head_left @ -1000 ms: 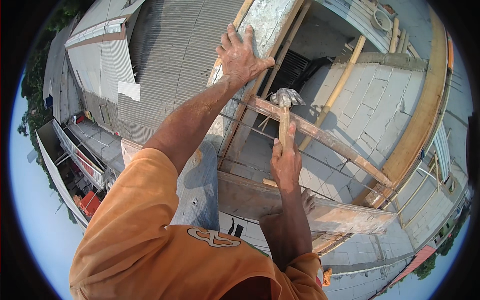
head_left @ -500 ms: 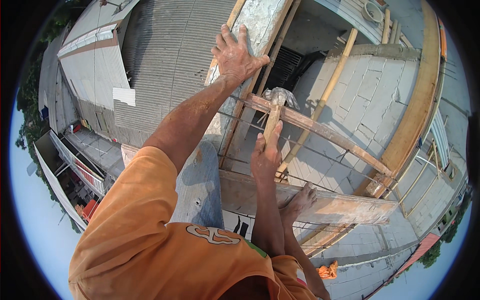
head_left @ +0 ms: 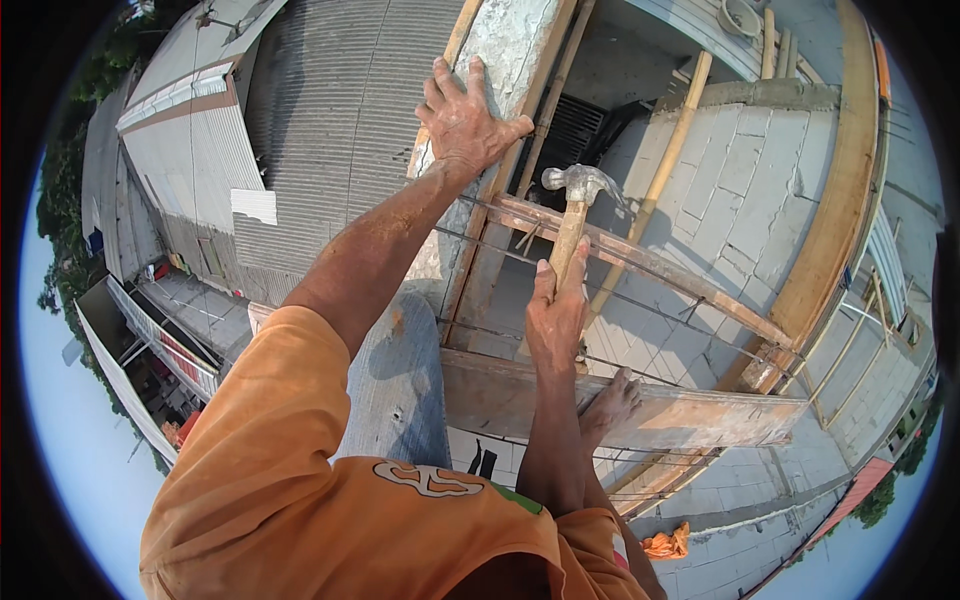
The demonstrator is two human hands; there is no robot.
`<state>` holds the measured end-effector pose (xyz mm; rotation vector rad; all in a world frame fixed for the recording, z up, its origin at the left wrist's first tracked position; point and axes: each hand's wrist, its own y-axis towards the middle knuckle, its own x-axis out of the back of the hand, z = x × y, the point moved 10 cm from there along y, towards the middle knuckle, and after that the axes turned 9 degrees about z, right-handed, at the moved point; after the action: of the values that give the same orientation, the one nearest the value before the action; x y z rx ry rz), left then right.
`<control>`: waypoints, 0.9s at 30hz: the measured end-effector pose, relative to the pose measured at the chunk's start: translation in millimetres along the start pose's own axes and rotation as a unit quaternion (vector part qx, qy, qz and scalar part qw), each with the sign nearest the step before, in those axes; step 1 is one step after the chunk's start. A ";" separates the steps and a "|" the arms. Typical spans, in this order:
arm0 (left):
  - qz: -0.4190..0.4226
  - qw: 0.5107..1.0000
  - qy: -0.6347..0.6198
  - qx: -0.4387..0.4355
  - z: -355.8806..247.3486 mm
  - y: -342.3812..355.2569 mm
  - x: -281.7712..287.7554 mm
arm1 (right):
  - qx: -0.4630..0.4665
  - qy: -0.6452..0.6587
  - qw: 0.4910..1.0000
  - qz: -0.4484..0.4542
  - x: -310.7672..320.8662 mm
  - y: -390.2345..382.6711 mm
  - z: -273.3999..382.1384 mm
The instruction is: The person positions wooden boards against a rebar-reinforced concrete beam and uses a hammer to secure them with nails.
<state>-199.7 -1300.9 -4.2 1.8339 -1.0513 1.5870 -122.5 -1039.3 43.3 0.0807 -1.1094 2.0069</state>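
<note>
My left hand (head_left: 462, 118) lies with fingers spread on the top of a rough, concrete-covered wall edge (head_left: 512, 50) framed by wooden boards. In my right hand (head_left: 556, 312) is a claw hammer (head_left: 572, 215), gripped by its wooden handle, with the metal head pointing away from me. The hammer head is raised near a narrow wooden crosspiece (head_left: 650, 258) that runs from the wall edge toward a board on the right. Thin steel bars (head_left: 640, 300) pass below and beside the crosspiece.
My bare foot (head_left: 610, 408) rests by a wide wooden plank (head_left: 700, 415). A bamboo pole (head_left: 672, 150) slants through the opening, with a grey block wall (head_left: 740, 180) beyond. Corrugated roofing (head_left: 310, 130) lies left. An orange cloth (head_left: 667, 542) sits lower right; a bucket (head_left: 740, 18) stands far right.
My right hand and the hammer have swung slightly to the right, and the hammer head now shows side-on. My left hand stays on the wall edge.
</note>
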 end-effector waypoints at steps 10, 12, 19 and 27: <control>0.007 1.000 0.018 -0.004 -2.8 -5.1 -2.3 | 0.027 0.045 0.998 0.031 86.7 22.9 38.5; 0.012 1.000 0.023 0.001 -2.9 -5.1 -2.5 | -0.017 0.074 0.989 0.130 89.5 37.1 39.5; 0.007 1.000 0.013 0.001 -0.9 -5.2 -2.4 | -0.021 -0.051 0.964 0.262 64.9 77.6 31.0; 0.009 1.000 0.003 -0.012 -2.4 -6.4 -6.3 | 0.033 0.109 0.993 0.019 163.2 103.7 95.8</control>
<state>-196.1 -1293.9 -9.1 1.8073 -1.0834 1.5830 -330.9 -1035.2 99.0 -0.1228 -0.9128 2.0310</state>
